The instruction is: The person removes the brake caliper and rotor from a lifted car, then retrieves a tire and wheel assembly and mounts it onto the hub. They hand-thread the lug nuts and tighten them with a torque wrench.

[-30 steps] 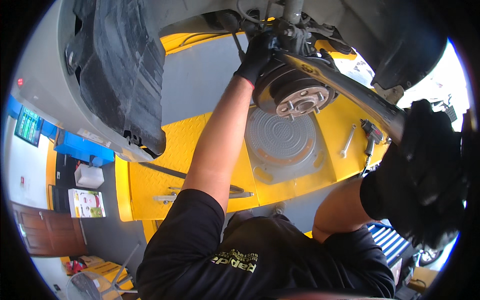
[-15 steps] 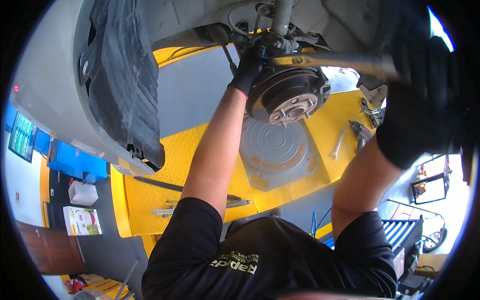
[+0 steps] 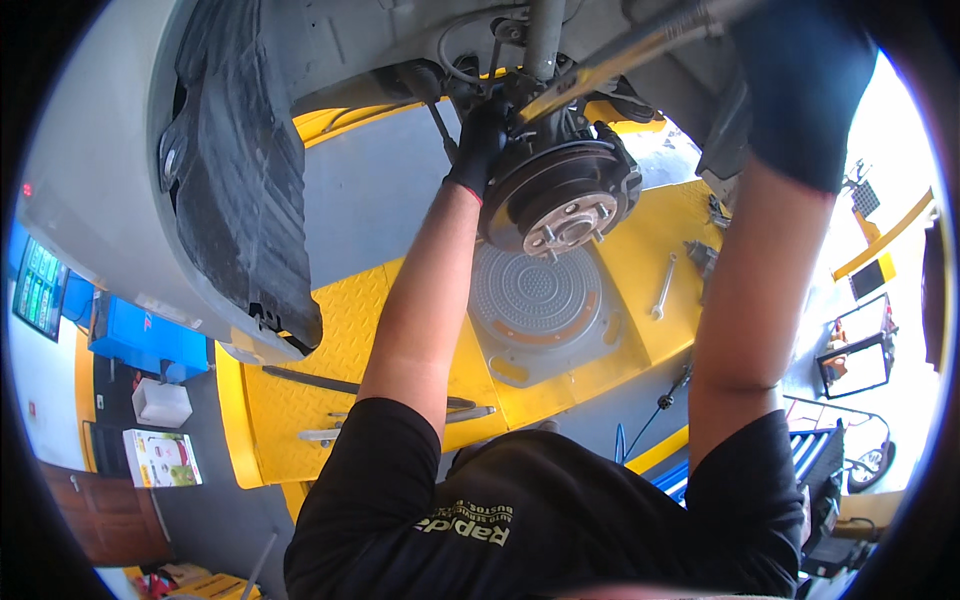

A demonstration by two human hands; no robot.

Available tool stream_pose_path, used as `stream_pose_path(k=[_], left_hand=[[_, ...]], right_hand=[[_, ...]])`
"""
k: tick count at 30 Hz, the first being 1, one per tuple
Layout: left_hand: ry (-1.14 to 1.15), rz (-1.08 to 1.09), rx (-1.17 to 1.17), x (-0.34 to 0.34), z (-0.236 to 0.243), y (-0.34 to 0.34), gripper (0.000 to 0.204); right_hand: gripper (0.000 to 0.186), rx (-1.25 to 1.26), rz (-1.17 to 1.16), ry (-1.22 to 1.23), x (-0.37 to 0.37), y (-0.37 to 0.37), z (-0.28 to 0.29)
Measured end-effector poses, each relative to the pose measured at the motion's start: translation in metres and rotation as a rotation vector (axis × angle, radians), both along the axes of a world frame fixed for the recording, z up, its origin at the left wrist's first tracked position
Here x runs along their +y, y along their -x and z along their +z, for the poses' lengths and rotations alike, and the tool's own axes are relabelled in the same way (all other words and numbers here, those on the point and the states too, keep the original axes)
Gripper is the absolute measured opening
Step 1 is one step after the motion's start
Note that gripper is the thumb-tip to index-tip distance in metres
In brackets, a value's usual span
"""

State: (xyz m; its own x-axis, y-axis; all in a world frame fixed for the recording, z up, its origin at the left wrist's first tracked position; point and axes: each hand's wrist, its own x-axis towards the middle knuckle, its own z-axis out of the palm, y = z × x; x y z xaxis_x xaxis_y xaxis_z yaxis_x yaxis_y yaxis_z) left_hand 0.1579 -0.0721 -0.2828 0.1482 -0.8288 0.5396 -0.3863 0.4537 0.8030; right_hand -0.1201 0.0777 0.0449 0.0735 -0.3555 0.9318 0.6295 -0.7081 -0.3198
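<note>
My right hand [image 3: 805, 95], in a black glove, is raised at the upper right and grips the far end of a long-handled wrench [image 3: 630, 62]; the fingers are blurred and partly cut off. The wrench slants down to the lower end of the strut [image 3: 543, 40]. There my left hand [image 3: 484, 140], also gloved in black, closes around the wrench's head end, its fingertips hidden. Just below sit the brake disc [image 3: 515, 205] and the wheel hub [image 3: 572, 228] with bare studs. A brake caliper [image 3: 622, 165] is on the disc's right side.
The fender with its black liner [image 3: 235, 170] hangs close on the left. Under the hub, a round turntable plate [image 3: 535, 290] lies on a yellow lift platform [image 3: 345, 310]. A combination wrench [image 3: 664, 287] and a power tool [image 3: 702, 257] rest on its right part.
My right hand has swung upward, tilting the wrench from nearly level to a steep slant. My left hand stays at the strut's lower end.
</note>
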Motion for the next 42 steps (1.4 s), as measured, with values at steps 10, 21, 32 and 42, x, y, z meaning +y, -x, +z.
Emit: stream_pose_path(k=[10,21,32,42], left_hand=[[-0.035,0.081,-0.12,0.014,0.009,0.017,0.036],[-0.19,-0.273,0.719,0.02,0.019,0.021,0.045],[-0.101,-0.162,-0.264,0.109,0.075,0.023,0.045],[-0.001,-0.01,-0.303,0.079,0.065,0.033,0.034]], right_hand=[[0.019,0.248,-0.139,0.363,0.012,0.064,-0.058],[0.062,-0.141,-0.383,-0.089,-0.006,-0.027,0.018],[0.055,-0.257,-0.334,-0.04,-0.018,-0.032,0.014],[0.057,-0.149,-0.505,0.035,-0.003,-0.027,0.02]])
